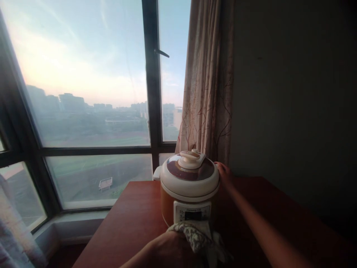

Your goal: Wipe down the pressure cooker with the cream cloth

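Note:
An electric pressure cooker (189,190) with a cream lid and a brown body stands upright on the table, its control panel (192,212) facing me. Low at its front, my left hand (174,247) is closed on a patterned cloth (192,234). The cloth covers the bottom of the panel and hangs down to the right; my left fingers are mostly hidden. My right hand (224,172) reaches to the cooker's far right side, fingers curled at the side handle, which they hide. On the left side the other white handle (157,173) shows.
The reddish-brown wooden table (117,227) reaches to the window side. Behind it are a dark-framed window (152,111) and a beige curtain (203,85) hanging close behind the cooker. A dark wall (284,93) rises at the right.

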`<state>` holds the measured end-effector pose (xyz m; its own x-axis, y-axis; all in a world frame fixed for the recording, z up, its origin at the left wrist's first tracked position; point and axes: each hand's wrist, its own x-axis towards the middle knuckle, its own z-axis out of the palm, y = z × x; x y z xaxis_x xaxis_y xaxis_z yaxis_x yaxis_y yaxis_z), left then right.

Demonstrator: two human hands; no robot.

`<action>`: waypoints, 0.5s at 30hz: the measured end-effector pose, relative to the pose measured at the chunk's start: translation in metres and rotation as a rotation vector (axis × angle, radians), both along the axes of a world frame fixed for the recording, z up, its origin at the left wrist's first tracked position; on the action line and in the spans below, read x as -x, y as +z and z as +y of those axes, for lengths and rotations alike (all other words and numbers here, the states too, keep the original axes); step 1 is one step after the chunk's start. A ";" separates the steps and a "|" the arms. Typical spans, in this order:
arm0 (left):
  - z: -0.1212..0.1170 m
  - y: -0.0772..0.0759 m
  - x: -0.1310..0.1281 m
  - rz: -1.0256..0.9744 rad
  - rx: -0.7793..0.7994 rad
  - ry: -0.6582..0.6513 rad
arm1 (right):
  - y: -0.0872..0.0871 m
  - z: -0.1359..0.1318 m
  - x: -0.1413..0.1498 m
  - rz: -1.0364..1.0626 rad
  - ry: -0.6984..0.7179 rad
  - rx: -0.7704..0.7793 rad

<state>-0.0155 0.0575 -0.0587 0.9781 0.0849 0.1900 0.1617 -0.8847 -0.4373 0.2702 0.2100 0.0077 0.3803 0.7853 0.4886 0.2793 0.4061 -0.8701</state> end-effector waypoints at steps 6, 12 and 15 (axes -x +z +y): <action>0.003 0.045 0.002 -0.248 -0.170 -0.065 | 0.001 -0.003 -0.001 -0.009 -0.016 -0.002; 0.007 0.058 -0.021 -0.604 -0.195 0.089 | 0.005 -0.010 0.001 -0.012 -0.037 0.009; 0.007 0.059 -0.023 -0.720 -0.168 0.155 | 0.005 -0.011 0.003 -0.009 -0.045 0.009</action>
<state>0.0071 0.0649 0.0003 0.5862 0.1253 0.8004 0.5760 -0.7592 -0.3029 0.2675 0.1992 0.0125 0.4105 0.7719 0.4854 0.3052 0.3853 -0.8709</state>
